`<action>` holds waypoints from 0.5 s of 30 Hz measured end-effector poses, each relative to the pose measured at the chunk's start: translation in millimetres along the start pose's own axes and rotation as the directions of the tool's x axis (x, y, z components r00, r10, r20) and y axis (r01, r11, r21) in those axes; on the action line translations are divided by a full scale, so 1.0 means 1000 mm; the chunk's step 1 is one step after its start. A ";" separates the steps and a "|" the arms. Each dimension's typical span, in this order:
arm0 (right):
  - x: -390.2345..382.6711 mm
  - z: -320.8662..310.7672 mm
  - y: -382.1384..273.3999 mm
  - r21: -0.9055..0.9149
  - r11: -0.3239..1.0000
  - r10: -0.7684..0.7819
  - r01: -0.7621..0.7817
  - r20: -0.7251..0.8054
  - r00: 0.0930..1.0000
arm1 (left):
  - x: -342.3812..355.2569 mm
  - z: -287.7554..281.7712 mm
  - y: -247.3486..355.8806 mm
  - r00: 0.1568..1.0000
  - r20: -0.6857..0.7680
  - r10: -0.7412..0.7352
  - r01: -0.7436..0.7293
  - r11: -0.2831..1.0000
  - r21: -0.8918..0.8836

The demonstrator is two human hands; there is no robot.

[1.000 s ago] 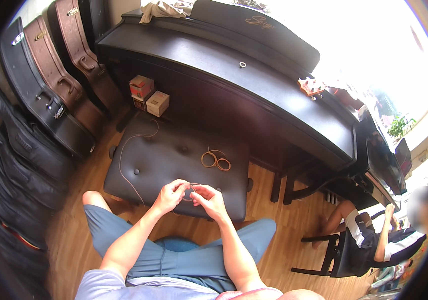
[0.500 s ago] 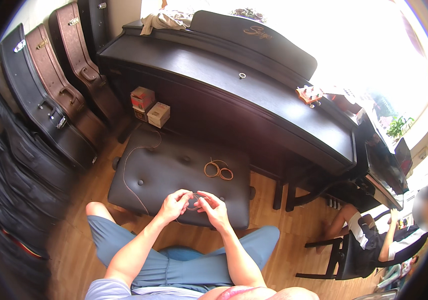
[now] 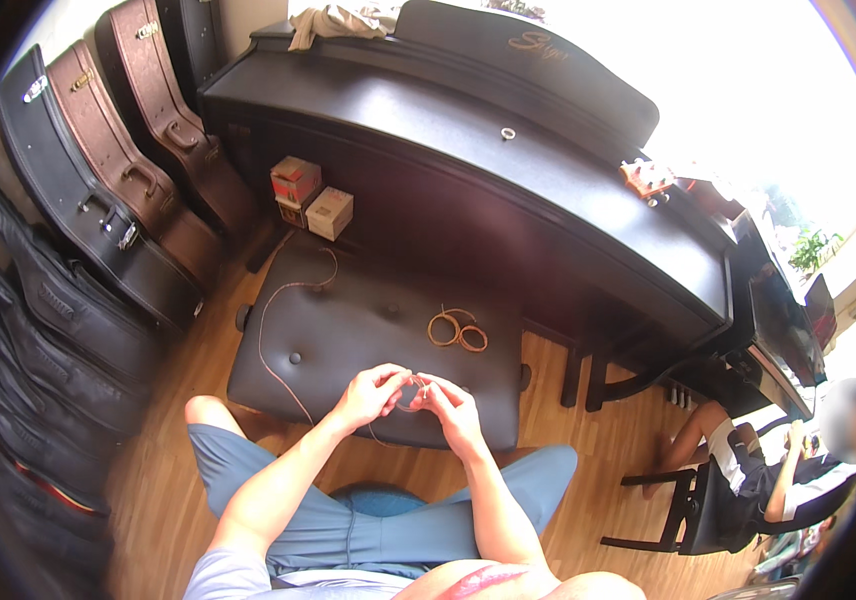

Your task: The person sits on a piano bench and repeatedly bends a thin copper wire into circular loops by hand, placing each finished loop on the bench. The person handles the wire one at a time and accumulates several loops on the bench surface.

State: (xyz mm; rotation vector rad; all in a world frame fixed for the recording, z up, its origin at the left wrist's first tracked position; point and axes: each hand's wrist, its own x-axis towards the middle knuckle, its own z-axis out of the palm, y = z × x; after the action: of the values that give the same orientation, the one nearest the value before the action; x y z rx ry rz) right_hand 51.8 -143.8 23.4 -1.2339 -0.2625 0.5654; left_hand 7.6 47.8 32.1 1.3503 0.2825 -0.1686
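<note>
My left hand [image 3: 373, 393] and my right hand [image 3: 451, 402] meet above the front edge of a black padded bench [image 3: 348, 322]. Between them is a small loop of thin copper-coloured string, pinched in the fingertips of both. A loose strand of similar string [image 3: 288, 386] curves along the bench's left side; whether it joins the held loop cannot be made out. Farther back on the bench lie two touching coils of copper-coloured string [image 3: 459, 336], beyond my right hand.
A dark upright piano [image 3: 428, 110] stands behind the bench, with a white ring [image 3: 508, 134] and a guitar headstock [image 3: 646, 180] on top. Small boxes [image 3: 330, 214] sit by its left end. Instrument cases [image 3: 78, 200] line the left. A seated person [image 3: 748, 480] is at right.
The whole view has shifted slightly, moving the bench and piano a little to the right. My hands have come closer together around the loop, which they still hold.
</note>
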 end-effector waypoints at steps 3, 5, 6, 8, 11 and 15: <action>0.000 0.007 -0.005 -0.046 0.999 0.016 -0.016 0.005 1.000 | -0.002 -0.003 0.003 0.999 -0.008 -0.036 0.036 0.999 0.003; 0.004 0.004 -0.003 -0.099 0.994 0.039 -0.040 -0.017 0.999 | 0.000 -0.005 0.001 0.999 0.000 -0.043 0.043 0.999 -0.010; 0.005 0.003 0.001 -0.128 0.990 0.052 -0.053 -0.014 0.999 | 0.002 -0.008 -0.002 1.000 0.001 -0.029 0.029 0.999 -0.019; 0.004 0.009 -0.001 -0.070 0.996 0.055 -0.057 -0.028 0.998 | 0.002 -0.011 -0.004 0.999 0.001 -0.041 0.041 0.999 -0.006; 0.006 0.006 0.006 -0.092 0.994 0.057 -0.057 -0.004 0.998 | 0.002 -0.014 -0.010 0.998 -0.006 -0.055 0.055 0.998 -0.024; 0.004 0.000 0.014 0.013 0.999 0.045 -0.045 -0.009 0.999 | 0.006 -0.011 -0.016 0.999 0.022 -0.034 0.035 0.998 -0.052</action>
State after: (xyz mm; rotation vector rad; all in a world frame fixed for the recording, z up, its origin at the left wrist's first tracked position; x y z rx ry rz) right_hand 51.6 -138.1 10.0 -1.2328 -0.2232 0.5994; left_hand 7.9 55.4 13.2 1.2916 0.2907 -0.2024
